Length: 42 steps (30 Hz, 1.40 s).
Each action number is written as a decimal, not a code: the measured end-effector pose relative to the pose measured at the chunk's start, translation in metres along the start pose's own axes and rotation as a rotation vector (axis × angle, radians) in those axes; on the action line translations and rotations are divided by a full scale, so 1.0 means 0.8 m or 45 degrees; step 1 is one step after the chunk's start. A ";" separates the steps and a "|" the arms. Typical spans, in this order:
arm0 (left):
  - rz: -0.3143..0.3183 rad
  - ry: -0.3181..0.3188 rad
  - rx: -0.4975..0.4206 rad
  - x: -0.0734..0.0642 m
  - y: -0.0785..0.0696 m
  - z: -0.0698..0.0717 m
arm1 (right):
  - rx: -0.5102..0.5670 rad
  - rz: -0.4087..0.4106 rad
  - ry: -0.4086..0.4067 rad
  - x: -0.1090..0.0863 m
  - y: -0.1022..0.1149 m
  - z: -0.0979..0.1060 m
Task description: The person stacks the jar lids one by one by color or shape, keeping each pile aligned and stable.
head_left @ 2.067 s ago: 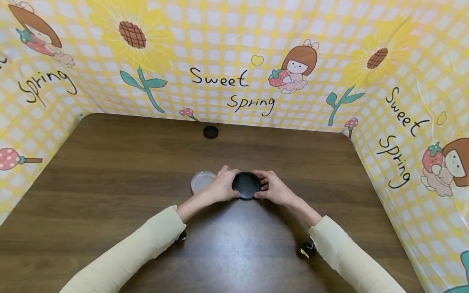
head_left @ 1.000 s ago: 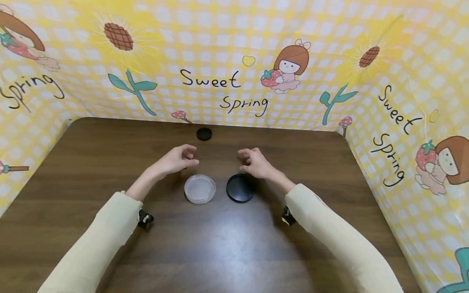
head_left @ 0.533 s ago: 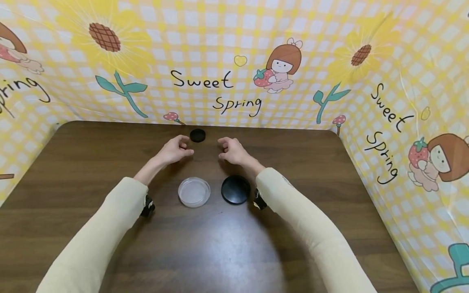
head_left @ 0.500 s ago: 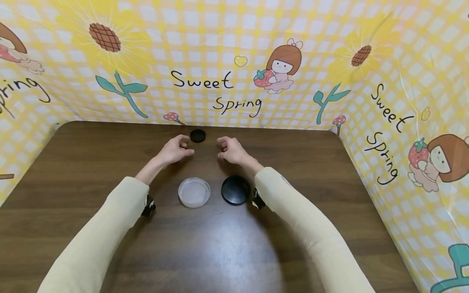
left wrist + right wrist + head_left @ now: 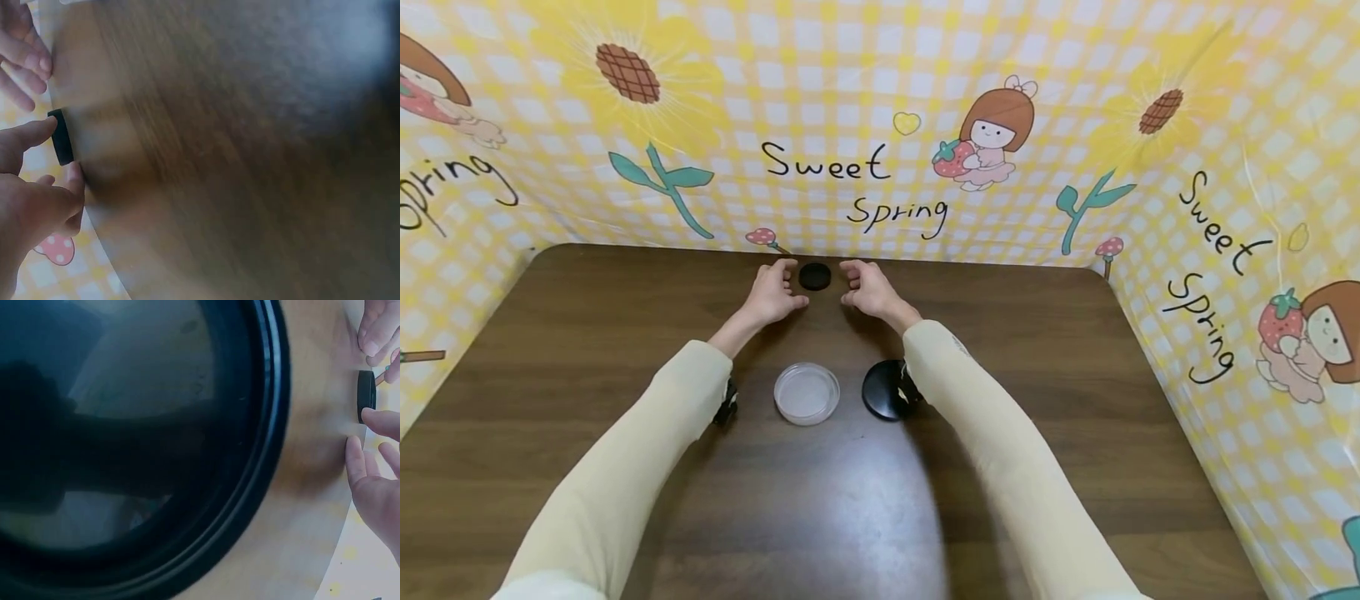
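Note:
At the back of the table sits a small black round disc (image 5: 815, 276), like a low cap. My left hand (image 5: 775, 292) is at its left with thumb and fingers spread apart, and my right hand (image 5: 870, 289) is at its right, likewise spread. Neither hand is curled round the disc; in the left wrist view the left thumb overlaps the near end of the disc (image 5: 60, 137), and in the right wrist view the right thumb overlaps the disc (image 5: 366, 397).
Nearer the front lie a clear round shallow dish (image 5: 807, 394) and a larger black round lid (image 5: 880, 392), partly covered by the right wrist camera. A yellow checked cloth (image 5: 850, 83) walls off the back and sides of the wooden table (image 5: 820, 508).
Both hands let go of the larger black lid, leaving it beside the clear dish. They then moved away toward the back, one to each side of the small black disc.

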<state>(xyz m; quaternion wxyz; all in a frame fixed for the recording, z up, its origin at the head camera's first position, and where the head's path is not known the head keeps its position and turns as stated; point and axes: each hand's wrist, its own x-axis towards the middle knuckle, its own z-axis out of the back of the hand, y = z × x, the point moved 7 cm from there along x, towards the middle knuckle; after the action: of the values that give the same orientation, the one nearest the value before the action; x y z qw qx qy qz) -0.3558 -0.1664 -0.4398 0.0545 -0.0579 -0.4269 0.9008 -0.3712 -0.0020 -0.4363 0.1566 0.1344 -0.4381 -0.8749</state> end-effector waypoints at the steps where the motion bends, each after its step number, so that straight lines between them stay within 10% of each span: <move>1: -0.005 0.000 0.001 0.002 -0.001 -0.001 | 0.006 0.001 -0.004 0.003 0.000 0.000; 18: -0.022 -0.074 0.025 0.027 -0.007 0.000 | -0.012 0.028 -0.110 0.038 0.010 -0.017; 42: -0.028 -0.113 0.075 0.018 -0.015 -0.008 | -0.109 -0.014 -0.093 0.033 0.019 -0.022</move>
<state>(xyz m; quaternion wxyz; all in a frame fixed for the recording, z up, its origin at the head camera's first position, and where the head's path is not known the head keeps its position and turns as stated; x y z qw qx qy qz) -0.3682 -0.1520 -0.4352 0.0471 -0.0116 -0.4029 0.9140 -0.3866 -0.0341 -0.4366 0.1412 0.0978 -0.4050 -0.8980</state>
